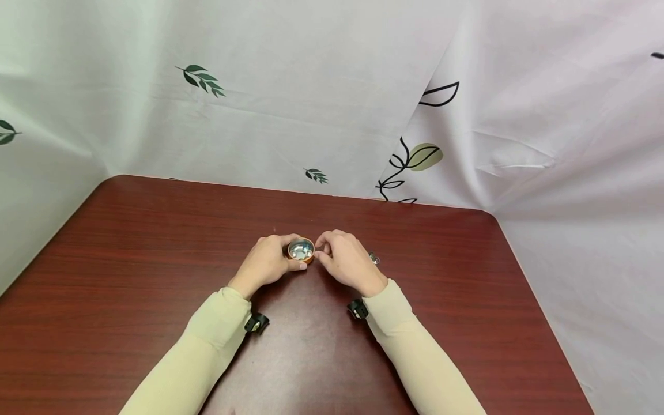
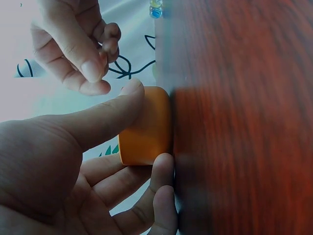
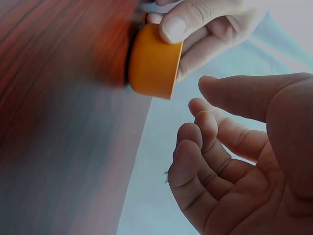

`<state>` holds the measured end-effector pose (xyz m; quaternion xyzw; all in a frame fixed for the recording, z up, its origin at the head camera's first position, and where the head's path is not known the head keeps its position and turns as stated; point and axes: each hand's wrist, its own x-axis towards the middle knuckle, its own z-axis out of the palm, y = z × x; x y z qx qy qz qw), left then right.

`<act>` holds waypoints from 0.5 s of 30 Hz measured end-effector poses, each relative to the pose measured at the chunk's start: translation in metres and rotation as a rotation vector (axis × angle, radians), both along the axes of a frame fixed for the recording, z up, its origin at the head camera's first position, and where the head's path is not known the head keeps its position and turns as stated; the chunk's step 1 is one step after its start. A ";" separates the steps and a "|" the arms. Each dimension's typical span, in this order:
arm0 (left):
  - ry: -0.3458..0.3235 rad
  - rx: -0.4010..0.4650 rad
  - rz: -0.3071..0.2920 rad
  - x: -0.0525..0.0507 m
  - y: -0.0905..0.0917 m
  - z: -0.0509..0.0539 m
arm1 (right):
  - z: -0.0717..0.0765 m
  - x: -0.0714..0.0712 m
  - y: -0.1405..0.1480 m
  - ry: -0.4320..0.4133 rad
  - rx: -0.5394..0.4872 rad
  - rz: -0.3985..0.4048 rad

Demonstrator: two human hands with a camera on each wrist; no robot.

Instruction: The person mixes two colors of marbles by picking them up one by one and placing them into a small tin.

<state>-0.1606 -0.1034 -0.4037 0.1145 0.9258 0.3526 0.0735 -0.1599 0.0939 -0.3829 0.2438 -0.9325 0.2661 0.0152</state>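
A small bowl [image 1: 300, 243], orange outside and shiny silver inside, stands upright on the table. My left hand [image 1: 267, 262] grips its side, the thumb on the near wall and the fingers around the far one. From the left wrist view, the orange wall [image 2: 151, 127] shows between thumb and fingers. Just right of the rim is my right hand [image 1: 349, 259], fingers loosely bent. The right wrist view shows a gap between its thumb [image 3: 239, 95] and fingers, with nothing seen held. Small glass marbles [image 1: 374, 259] lie beyond the right hand, partly hidden by it.
The dark red wooden table [image 1: 155, 248] has rounded far corners. A pale cloth [image 1: 311, 104] with leaf prints hangs behind it and along both sides. Each wrist carries a small black camera [image 1: 256, 323].
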 end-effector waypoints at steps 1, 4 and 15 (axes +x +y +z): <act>-0.002 -0.002 0.000 0.000 0.000 0.000 | 0.000 0.000 0.001 0.003 0.002 -0.002; -0.008 -0.007 0.006 0.000 0.000 0.000 | 0.001 0.000 0.006 0.012 0.007 -0.010; -0.024 -0.010 0.013 0.001 0.000 0.000 | 0.003 -0.001 0.024 0.021 -0.003 -0.042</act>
